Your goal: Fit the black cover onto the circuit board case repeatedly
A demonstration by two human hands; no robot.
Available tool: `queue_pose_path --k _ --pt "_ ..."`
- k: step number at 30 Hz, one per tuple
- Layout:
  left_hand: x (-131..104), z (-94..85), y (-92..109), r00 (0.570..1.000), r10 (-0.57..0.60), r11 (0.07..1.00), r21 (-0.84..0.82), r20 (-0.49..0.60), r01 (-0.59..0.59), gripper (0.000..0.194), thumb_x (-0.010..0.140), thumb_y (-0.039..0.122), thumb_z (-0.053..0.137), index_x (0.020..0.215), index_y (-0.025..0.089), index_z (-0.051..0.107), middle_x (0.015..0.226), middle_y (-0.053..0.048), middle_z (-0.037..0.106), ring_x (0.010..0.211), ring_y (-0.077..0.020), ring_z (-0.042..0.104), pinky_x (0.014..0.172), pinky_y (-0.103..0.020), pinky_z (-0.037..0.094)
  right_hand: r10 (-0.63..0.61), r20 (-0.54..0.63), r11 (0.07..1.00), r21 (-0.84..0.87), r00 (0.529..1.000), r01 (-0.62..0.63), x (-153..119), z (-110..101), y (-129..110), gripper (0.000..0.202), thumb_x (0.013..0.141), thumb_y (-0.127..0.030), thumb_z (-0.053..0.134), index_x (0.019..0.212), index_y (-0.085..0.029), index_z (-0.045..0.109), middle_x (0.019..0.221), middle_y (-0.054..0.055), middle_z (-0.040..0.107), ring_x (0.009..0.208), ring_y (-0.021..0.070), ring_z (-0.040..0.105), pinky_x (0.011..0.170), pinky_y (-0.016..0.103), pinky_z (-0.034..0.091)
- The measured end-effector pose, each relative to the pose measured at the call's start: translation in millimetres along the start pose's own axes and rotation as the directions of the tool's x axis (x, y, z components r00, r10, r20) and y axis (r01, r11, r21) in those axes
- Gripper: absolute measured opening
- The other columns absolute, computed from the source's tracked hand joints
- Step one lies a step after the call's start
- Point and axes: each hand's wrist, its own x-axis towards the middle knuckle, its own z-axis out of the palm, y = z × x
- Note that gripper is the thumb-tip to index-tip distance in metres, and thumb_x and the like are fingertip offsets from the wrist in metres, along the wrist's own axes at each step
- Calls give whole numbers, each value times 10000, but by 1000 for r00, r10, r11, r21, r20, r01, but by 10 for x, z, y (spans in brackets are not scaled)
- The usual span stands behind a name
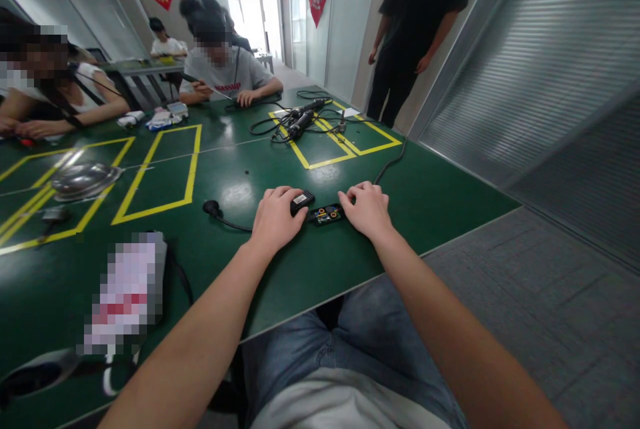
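Observation:
On the green table lies an open black device (327,214) with circuit parts and round yellowish pieces showing inside. My left hand (280,218) is closed on a black cover (302,200) with a white label, just left of and behind the device. My right hand (367,208) rests at the device's right end, fingers bent, and what its fingertips hold, if anything, is too small to make out. A black plug (212,208) on a cable lies left of my left hand.
Soldering tools with tangled cables (301,121) lie farther back by yellow tape frames. A metal dish (85,180) is at left, a blurred pale packet (131,286) at near left. Seated people work across the table; a person (420,22) stands behind it.

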Motion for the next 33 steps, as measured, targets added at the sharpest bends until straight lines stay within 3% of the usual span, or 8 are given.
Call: queue_pose_path --k 4,9,12,15,19,22,33 --pt "17 -9 2 990 -122 992 23 77 120 396 985 252 708 1379 214 728 1325 -121 791 1224 -363 707 1085 -540 569 17 5 1000 -5 1000 -17 11 3 15 420 1067 -451 520 755 -230 693 1129 131 684 1123 324 574 962 471 434" --pt "15 -20 19 986 -127 992 39 105 124 330 1012 248 677 1329 207 756 1289 -125 806 1213 -375 709 1067 -550 569 24 4 999 22 1000 -24 21 -3 31 447 1074 -459 488 750 -230 693 1126 131 692 1126 324 575 975 472 438" --pt "5 -23 28 997 -67 997 -28 29 68 280 1017 240 677 1281 212 766 1273 -111 811 1189 -332 715 1064 -508 573 28 4 999 43 1000 -28 21 -8 37 458 1079 -467 466 774 -232 714 1132 133 695 1130 325 576 976 472 443" --pt "-21 -33 59 993 110 986 -122 -31 -113 280 1027 242 671 1296 223 748 1298 -88 801 1198 -289 704 1100 -486 556 34 5 998 50 999 -34 22 -2 42 473 1083 -476 448 781 -234 719 1139 135 696 1127 326 582 978 477 447" --pt "-53 -8 93 943 314 937 -196 108 -290 292 1024 233 678 1305 234 757 1325 -80 790 1201 -270 705 1098 -471 552 18 -23 997 74 1000 -16 24 20 49 494 1083 -491 441 759 -236 713 1099 134 705 1102 323 584 968 481 451" --pt "-57 38 93 932 323 936 -201 165 -288 298 1019 235 689 1306 253 769 1335 -78 788 1192 -264 713 1086 -466 554 -2 -18 997 75 1000 3 19 28 42 496 1077 -517 460 761 -238 721 1094 132 703 1103 325 581 973 489 446" --pt "-76 93 114 965 257 944 -225 48 -241 283 1049 264 674 1323 229 735 1313 -80 798 1204 -274 690 1103 -468 548 -37 45 999 37 998 36 13 9 48 460 1102 -358 362 928 -246 773 1205 133 714 1145 329 597 971 472 444"
